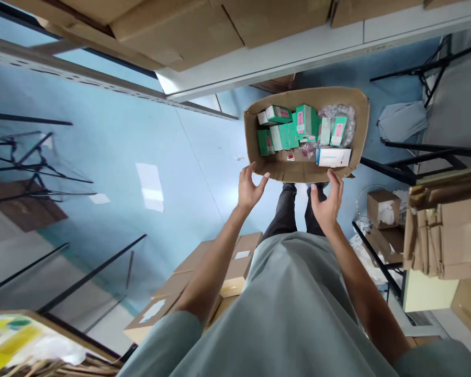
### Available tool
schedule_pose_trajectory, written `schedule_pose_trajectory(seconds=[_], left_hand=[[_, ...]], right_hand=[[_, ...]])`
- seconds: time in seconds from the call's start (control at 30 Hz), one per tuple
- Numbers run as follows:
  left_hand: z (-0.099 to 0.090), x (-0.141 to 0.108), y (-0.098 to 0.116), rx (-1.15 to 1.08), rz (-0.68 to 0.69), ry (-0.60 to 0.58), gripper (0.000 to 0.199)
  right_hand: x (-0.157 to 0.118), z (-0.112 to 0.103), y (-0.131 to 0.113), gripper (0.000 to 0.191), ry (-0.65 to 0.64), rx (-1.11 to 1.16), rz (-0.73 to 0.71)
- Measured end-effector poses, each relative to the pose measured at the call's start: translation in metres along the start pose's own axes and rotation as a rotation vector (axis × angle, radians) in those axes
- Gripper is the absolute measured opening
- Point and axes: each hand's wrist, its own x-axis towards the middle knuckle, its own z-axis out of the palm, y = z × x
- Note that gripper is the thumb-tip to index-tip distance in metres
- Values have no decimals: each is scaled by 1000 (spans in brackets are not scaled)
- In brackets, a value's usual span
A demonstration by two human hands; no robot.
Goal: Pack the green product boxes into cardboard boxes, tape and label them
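Observation:
An open brown cardboard carton (302,172) lies in front of me, above or over my feet. Inside are several green and white small boxes (304,120), bubble wrap (351,125), a white box (333,157) and small clear packets with red in them (306,151). My left hand (251,189) is at the carton's near left corner, its thumb and fingers apart. Near the right part of the same edge is my right hand (328,201), also with thumb and fingers spread. Both sets of fingertips overlap or nearly touch the rim; firm contact cannot be made out.
A shelf edge (267,70) bearing cardboard boxes (180,31) runs across the top. Flattened cardboard (461,235) is stacked at right, beside a black metal frame (377,256). Closed cartons (192,256) stand at my left. Black table legs (27,157) are at far left.

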Motion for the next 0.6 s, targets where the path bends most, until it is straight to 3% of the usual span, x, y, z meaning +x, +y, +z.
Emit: schedule_pose_trajectory(seconds=[0.07, 0.17, 0.27, 0.4, 0.5, 0.6], left_hand=[[9, 26, -19, -8, 9, -16, 76], [41, 76, -50, -21, 28, -31, 81], [90, 142, -91, -25, 56, -41, 84], [167, 243, -166, -11, 69, -66, 84], [220, 311, -224, -9, 51, -61, 81], [258, 357, -266, -4, 80, -9, 80]], right_hand=[[24, 36, 13, 54, -62, 64, 20], [61, 104, 56, 49, -152, 211, 117], [90, 181, 116, 48, -202, 383, 269], [114, 275, 187, 52, -224, 556, 421], [116, 321, 222, 55, -286, 647, 521], [103, 342, 243, 54, -372, 713, 637]])
